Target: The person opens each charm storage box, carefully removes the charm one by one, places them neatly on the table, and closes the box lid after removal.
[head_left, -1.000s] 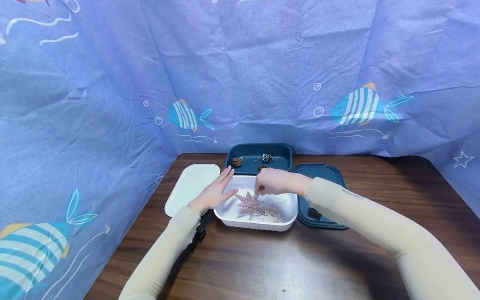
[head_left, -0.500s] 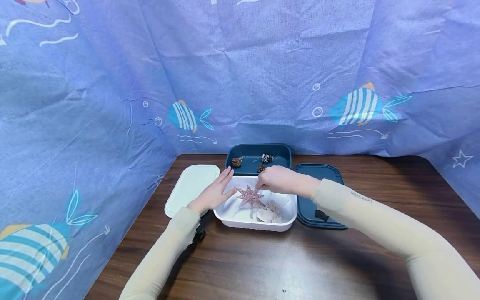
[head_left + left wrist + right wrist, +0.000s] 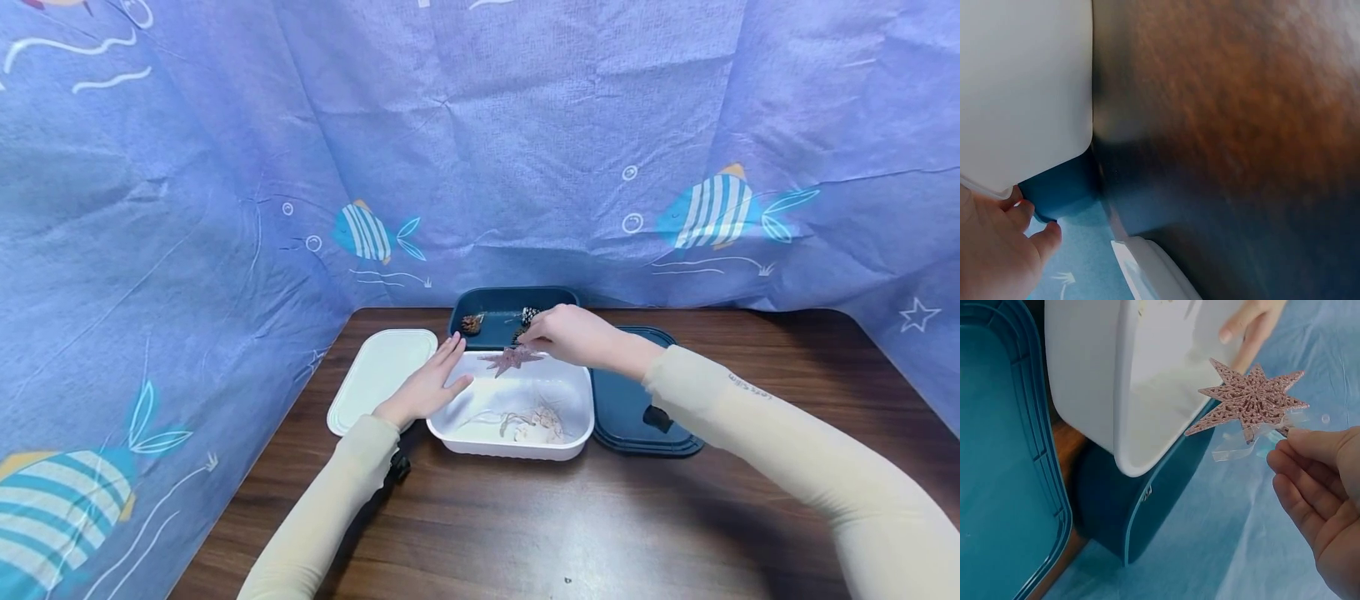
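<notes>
My right hand (image 3: pixel 576 335) pinches a glittery pink star ornament (image 3: pixel 512 359) by one side, above the far part of a white container (image 3: pixel 510 452). In the right wrist view the star ornament (image 3: pixel 1254 397) shows several points, and a clear plastic strip (image 3: pixel 1232 449) hangs beside the fingertips. My left hand (image 3: pixel 422 390) lies with fingers extended at the white container's left rim, holding nothing. Pale, shell-like pieces and thin strands (image 3: pixel 536 423) lie in the container's near right part; their exact kind is hard to tell.
Behind stands a dark blue container (image 3: pixel 502 300) holding several pinecones (image 3: pixel 471 324), partly hidden by my right hand. A white lid (image 3: pixel 382 375) lies to the left and a dark blue lid (image 3: pixel 633 396) to the right. A fish-print cloth (image 3: pixel 525 167) hangs behind the table (image 3: pixel 480 525).
My right hand has lifted the star ornament up and away towards the far rim, uncovering the pale pieces below. The left hand stays at the left rim.
</notes>
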Demonstrator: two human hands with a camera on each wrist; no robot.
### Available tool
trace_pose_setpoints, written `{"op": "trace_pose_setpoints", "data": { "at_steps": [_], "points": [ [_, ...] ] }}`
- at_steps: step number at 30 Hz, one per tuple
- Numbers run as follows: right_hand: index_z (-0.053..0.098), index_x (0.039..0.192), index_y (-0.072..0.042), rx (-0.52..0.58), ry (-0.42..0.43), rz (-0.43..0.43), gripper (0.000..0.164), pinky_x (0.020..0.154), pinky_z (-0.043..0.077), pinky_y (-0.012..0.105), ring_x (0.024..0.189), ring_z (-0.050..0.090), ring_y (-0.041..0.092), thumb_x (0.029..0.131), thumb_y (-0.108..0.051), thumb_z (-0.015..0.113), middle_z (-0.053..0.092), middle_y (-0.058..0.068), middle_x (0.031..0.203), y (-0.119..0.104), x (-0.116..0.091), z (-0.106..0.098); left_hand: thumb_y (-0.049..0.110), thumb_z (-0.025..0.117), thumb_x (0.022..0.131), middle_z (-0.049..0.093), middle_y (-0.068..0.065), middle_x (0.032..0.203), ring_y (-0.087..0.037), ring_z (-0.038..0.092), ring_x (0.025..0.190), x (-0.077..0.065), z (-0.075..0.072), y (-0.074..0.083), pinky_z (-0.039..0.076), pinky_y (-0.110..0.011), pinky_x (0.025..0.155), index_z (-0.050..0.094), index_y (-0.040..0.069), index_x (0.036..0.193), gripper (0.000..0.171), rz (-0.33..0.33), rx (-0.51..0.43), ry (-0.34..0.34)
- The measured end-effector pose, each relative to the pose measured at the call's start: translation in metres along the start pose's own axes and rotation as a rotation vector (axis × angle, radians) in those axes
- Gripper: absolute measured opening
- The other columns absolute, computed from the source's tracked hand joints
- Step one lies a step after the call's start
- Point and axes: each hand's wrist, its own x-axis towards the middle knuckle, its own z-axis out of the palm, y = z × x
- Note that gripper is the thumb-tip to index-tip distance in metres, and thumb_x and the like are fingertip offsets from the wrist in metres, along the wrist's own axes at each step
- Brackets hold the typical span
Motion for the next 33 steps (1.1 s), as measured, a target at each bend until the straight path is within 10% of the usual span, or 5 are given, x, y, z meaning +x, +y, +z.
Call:
{"op": "trace_pose_setpoints", "data": {
  "at_steps": [11,21,33],
  "points": [
    [0.078,0.111,-0.005,0.082,0.129,0.141,0.018,0.061,0.050,0.031,0.071,0.066,0.012,0.095,-0.005,0.070,0.076,0.008,0.099,0.030,-0.015,-0.027,0.046,0.046,0.106,0.006,-0.010,0.169,-0.029,0.008,0.155,0.001,0.002,-0.001,0.017,-0.047,0.122,0.014,0.008,0.161,0.075,-0.004,0.004,0.005],
    [0.077,0.116,-0.007,0.121,0.199,0.347,0.021,0.048,0.031,0.030,0.042,0.029,0.012,0.099,-0.011,0.065,0.075,0.013,0.107,0.057,-0.041,-0.056,0.048,0.046,0.106,0.007,-0.011,0.169,-0.029,0.008,0.155,0.001,0.003,-0.003,0.017,-0.047,0.122,0.014,0.008,0.162,0.075,0.001,0.006,0.003],
    [0.072,0.127,-0.008,0.216,0.241,0.655,0.033,0.067,0.044,0.043,0.069,0.055,0.031,0.104,-0.028,0.059,0.070,0.019,0.120,0.087,-0.085,-0.081,0.045,0.047,0.106,0.007,-0.012,0.169,-0.031,0.008,0.154,0.000,0.000,0.000,0.018,-0.049,0.122,0.014,0.006,0.161,0.075,0.005,-0.007,-0.002]
  ]
}}
